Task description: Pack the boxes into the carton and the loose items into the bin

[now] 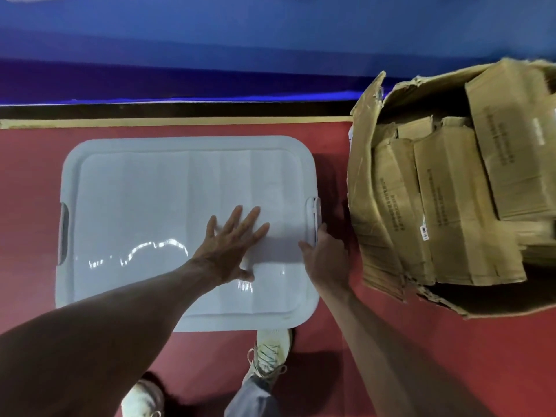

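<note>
Lid [144, 200] lies flat above the red floor [30, 182]; left hand [233, 246] is spread flat on it, right hand [326, 257] grips its right edge. Boxes [445, 206] fill the carton [359, 164] just beside.

Bin lid [150, 206] hides contents; carton [361, 170] cut off at rt edge.

Smooth, glossy pale plastic across the bin lid [144, 206], with bright glints near its front edge. Right of the lid, rough matt brown cardboard in the carton [361, 182], torn and frayed along its flaps, with smoother printed card on the boxes [451, 212] inside. Under the lid, matt red floor [30, 182]; at its near edge, a pale laced cloth shoe [272, 350].
</note>
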